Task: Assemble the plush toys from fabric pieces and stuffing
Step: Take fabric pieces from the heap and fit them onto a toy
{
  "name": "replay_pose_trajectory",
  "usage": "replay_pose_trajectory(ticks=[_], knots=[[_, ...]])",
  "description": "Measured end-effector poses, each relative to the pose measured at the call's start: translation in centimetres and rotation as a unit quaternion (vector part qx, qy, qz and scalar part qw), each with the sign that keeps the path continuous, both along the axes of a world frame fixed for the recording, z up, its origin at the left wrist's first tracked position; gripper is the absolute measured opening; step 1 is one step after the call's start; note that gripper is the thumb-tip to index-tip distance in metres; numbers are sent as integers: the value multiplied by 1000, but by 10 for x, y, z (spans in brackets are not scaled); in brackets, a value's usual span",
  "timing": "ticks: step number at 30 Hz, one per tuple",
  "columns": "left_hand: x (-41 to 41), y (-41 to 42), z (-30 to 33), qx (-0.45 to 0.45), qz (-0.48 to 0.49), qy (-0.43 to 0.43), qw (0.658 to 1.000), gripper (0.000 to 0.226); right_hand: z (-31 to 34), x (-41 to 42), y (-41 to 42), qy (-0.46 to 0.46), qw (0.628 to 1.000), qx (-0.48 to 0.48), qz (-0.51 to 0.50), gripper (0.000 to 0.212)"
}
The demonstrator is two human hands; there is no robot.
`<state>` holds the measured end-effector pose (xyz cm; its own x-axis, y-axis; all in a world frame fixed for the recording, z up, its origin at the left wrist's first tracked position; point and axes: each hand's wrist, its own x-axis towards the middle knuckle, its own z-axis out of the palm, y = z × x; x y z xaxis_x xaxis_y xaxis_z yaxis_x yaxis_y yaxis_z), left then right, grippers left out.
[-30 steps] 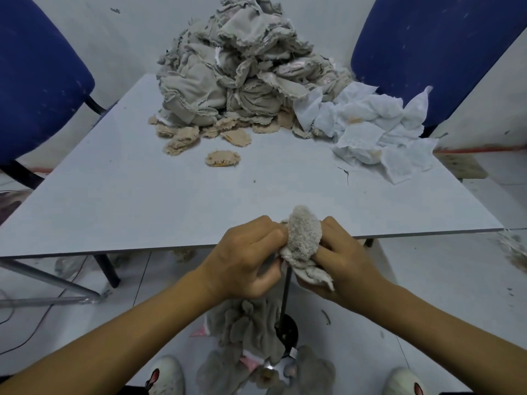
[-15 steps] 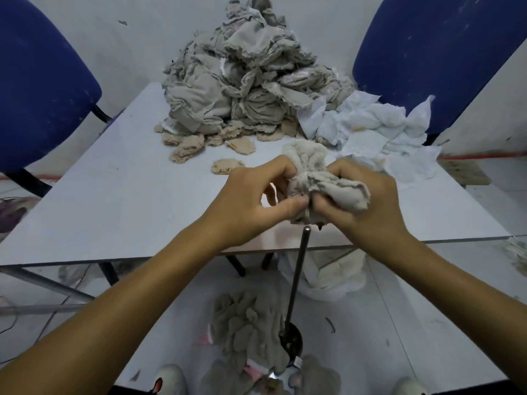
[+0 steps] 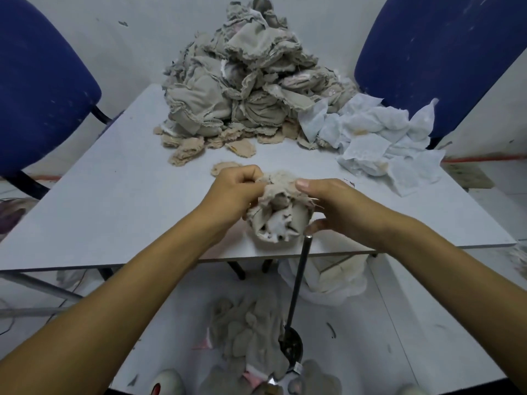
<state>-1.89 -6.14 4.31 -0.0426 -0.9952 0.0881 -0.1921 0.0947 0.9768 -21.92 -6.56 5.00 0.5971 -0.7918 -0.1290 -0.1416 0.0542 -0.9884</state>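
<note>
- Our left hand (image 3: 233, 192) and right hand (image 3: 328, 203) both pinch the beige plush shell (image 3: 278, 218).
- It rests on the bench (image 3: 114, 212), near its front edge.

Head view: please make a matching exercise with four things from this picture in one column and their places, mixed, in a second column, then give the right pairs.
Things
1. grey fabric pile
2. white fabric pieces
3. metal rod
4. fabric piece in work

Places
A. standing up from the floor, in front of the table edge
B. between the left hand and the right hand, above the near part of the table
C. far middle of the table
D. far right of the table, beside the grey pile

Pairs: 1-C, 2-D, 3-A, 4-B
</note>
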Motion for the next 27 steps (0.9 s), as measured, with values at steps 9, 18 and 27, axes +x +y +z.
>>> replay_pose_trajectory(ticks=[9, 18, 27], knots=[[-15, 2, 3, 66, -105, 35, 992, 17, -13, 6, -1, 54, 975, -60, -206, 23], [-34, 11, -3, -9, -126, -72, 989, 23, -27, 7, -12, 99, 945, -113, -289, 14], [-8, -4, -4, 104, -107, 44, 988, 31, -16, -20, -7, -124, 967, 220, -18, 60]])
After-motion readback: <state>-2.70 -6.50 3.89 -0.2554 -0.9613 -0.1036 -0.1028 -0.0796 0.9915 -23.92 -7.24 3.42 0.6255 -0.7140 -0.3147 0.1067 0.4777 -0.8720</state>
